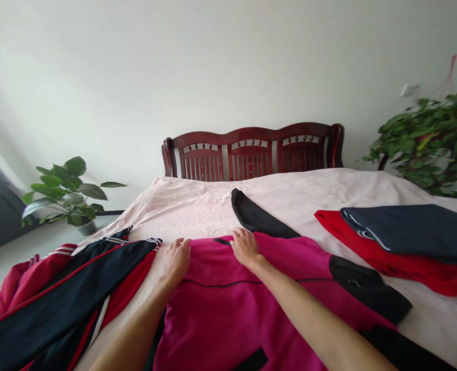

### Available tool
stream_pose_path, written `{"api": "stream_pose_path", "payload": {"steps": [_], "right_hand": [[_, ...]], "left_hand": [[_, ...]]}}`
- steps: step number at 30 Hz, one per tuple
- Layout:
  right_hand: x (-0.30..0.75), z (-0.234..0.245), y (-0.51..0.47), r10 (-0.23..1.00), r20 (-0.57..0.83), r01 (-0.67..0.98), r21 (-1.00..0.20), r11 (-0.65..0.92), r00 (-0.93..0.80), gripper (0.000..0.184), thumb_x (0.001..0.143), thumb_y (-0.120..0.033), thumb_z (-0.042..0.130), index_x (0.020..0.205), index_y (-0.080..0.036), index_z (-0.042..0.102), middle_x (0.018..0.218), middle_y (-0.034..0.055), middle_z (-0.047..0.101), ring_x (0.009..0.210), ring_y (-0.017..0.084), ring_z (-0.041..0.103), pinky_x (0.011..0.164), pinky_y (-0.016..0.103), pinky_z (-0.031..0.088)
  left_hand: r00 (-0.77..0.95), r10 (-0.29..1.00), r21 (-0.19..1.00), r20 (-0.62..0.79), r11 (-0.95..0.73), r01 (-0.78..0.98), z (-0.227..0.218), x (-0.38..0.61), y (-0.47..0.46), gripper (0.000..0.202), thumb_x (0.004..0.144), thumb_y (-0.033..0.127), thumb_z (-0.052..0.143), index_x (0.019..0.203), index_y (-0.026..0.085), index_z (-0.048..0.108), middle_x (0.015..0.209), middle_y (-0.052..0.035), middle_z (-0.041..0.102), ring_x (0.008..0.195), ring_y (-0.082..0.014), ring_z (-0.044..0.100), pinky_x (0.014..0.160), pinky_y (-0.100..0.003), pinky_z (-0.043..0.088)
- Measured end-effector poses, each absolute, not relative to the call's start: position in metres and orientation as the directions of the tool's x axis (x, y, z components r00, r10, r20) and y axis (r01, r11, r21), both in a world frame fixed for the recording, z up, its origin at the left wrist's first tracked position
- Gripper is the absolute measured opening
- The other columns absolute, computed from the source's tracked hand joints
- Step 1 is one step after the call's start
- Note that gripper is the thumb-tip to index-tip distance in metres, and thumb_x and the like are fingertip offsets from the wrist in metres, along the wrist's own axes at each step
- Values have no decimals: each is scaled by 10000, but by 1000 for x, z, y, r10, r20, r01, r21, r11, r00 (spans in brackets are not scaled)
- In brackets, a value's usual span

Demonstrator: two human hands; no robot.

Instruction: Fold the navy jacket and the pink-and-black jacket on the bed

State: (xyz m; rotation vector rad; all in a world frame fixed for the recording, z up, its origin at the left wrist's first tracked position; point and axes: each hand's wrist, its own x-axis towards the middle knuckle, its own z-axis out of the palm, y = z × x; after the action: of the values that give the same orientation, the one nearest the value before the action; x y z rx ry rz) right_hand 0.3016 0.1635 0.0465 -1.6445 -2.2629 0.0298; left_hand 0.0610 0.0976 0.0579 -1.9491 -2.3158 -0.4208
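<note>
A magenta jacket [221, 312] with black sleeve parts and a thin black line across it lies spread on the pink-white bed sheet. My left hand [177, 262] is at its far left corner, fingers curled on the edge. Along the far edge, beside a short black strip, my right hand [245, 247] has its fingers bent over the cloth. The fingertips of both hands are partly hidden. Beyond the right hand, a black sleeve [259, 214] extends across the sheet.
To the left lie navy and red striped garments [69, 304]. At right, a folded navy garment [414, 232] rests on a red one [387, 257]. A dark wooden headboard [249, 154] stands at the back, with potted plants [68, 190] on both sides.
</note>
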Motion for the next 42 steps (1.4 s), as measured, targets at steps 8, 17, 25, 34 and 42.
{"api": "stream_pose_path", "payload": {"steps": [8, 17, 25, 34, 42], "right_hand": [[334, 23, 136, 922, 74, 906, -169, 388, -381, 670, 993, -552, 260, 1556, -193, 312, 1624, 76, 292, 1499, 260, 209, 1214, 474, 107], [435, 63, 104, 982, -166, 995, -58, 84, -92, 663, 994, -450, 318, 1578, -149, 227, 1653, 125, 170, 1519, 264, 152, 1205, 485, 127], [360, 77, 8, 970, -178, 974, -187, 130, -164, 729, 969, -532, 323, 1590, -175, 190, 1648, 131, 192, 1514, 299, 166, 1179, 508, 208], [377, 22, -99, 968, 116, 959, -154, 237, -220, 621, 988, -455, 376, 1537, -164, 366, 1613, 114, 292, 1502, 293, 216, 1223, 487, 120], [389, 16, -105, 972, 182, 978, -118, 173, -150, 608, 991, -456, 381, 1523, -162, 391, 1609, 131, 295, 1496, 313, 230, 1208, 539, 120]], "left_hand": [[-38, 990, 23, 132, 35, 999, 23, 93, 84, 594, 988, 494, 360, 1524, 239, 377, 1617, -104, 315, 1524, -285, 171, 1194, -555, 191], [-83, 991, 8, 106, 83, 997, 44, 116, 31, 586, 983, 418, 375, 1514, 172, 401, 1578, -178, 373, 1459, -374, 323, 1130, -536, 332], [52, 970, -3, 237, -53, 999, 15, 147, -66, 581, 958, 420, 481, 1508, 243, 417, 1569, -141, 403, 1458, -311, 351, 1191, -497, 272], [59, 970, -24, 234, -54, 998, 20, 122, -111, 531, 981, 440, 416, 1484, 277, 458, 1576, -89, 405, 1466, -284, 340, 1207, -471, 234], [-57, 983, -25, 176, 63, 998, 24, 108, -140, 550, 976, 448, 422, 1501, 286, 424, 1591, -90, 375, 1482, -300, 299, 1183, -547, 236]]}}
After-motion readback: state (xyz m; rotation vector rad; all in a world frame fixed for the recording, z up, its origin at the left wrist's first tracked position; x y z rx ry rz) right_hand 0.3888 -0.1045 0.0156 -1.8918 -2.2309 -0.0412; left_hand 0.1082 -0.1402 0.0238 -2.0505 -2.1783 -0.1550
